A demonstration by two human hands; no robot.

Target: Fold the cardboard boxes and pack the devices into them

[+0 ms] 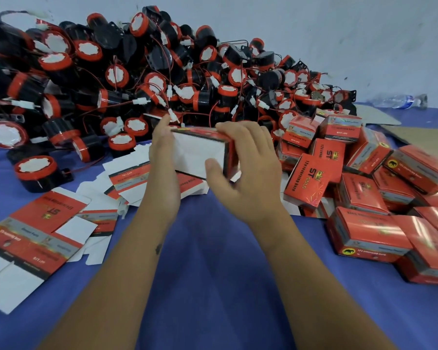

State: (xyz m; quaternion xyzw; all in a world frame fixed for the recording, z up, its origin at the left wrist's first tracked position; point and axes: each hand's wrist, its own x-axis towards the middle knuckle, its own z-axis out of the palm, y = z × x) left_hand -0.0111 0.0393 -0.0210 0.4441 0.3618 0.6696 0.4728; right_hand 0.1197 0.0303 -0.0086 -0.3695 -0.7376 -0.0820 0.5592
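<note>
Both hands, left hand (162,152) and right hand (248,168), grip a half-folded red box (200,155), its white inside showing.

A half-folded red cardboard box with a white inside (200,154) is held up at centre, with flat red-and-white printed box blanks (36,231) lying at eight o'clock, closed red boxes (364,188) heaped at three o'clock, and black round devices with red-rimmed white faces (137,72) piled from ten to one o'clock.

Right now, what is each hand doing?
Left hand: holding the left side of the half-folded box.
Right hand: gripping the box's right end, thumb on its white inside.
</note>
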